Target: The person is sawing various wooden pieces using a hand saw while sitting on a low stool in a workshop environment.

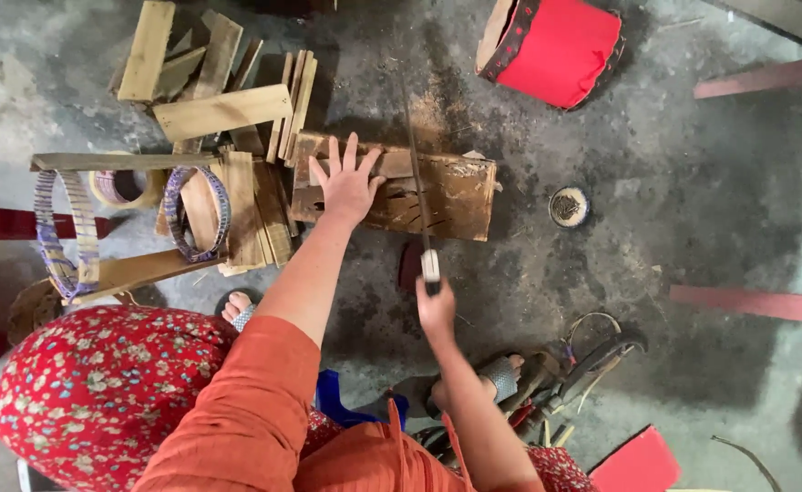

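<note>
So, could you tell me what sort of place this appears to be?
Probably an informal craft workshop, worked on the floor: the left hand steadies a scarred wooden block, the right hand holds a long blade, beside stacked wood offcuts on bare concrete floor.

light: soft, even daylight | shadows: faint, diffuse | glare: none | focus: sharp centre | edges: slight wide-angle bend

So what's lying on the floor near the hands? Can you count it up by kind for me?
Wooden block under the left hand: 1
Long blade held by the right hand: 1
Woven strip rings: 2
Red drum-shaped box: 1
Small round tin: 1
Heap of wood offcuts: 1
Total: 7
</note>
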